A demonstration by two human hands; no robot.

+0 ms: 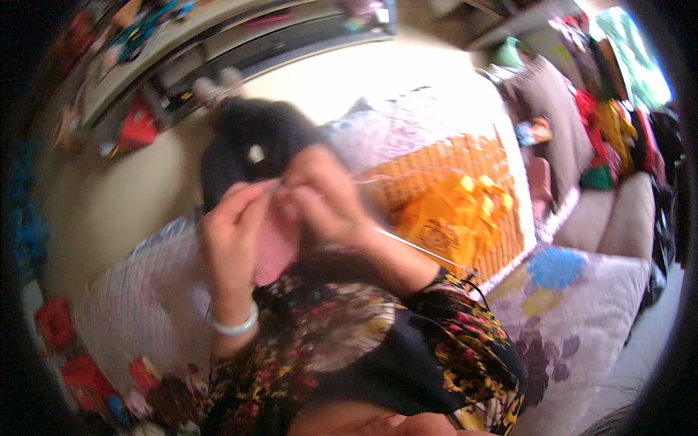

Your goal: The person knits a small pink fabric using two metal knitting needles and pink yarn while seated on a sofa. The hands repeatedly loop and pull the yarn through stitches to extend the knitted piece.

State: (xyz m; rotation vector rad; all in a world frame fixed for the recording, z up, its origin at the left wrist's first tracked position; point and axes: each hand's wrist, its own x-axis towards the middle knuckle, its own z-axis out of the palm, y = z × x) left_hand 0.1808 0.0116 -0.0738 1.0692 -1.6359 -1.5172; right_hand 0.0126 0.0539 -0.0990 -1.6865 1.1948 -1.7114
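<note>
My left hand (232, 234), with a pale bangle at the wrist, pinches the upper edge of a small pink piece of cloth (277, 248) that looks knitted. Close against it, my right hand (330, 199) has its fingertips bent together at the same edge. Blur hides whether a tool sits between the fingers. The pink piece hangs below the fingers, in front of my dark flowered top (349, 321). A thin pale strand (381, 175) runs off to the right over the mat. Past my right wrist shows a thin white rod or cord (420, 248).
A crumpled orange-yellow bag or cloth (447, 218) lies on a brown slatted mat (491, 163) to my right. Beyond it are a patterned cushion (567, 310) and heaped clothes (605, 125). My black-clad leg (256, 125) bears a small white spot. A low cabinet (305, 43) stands ahead.
</note>
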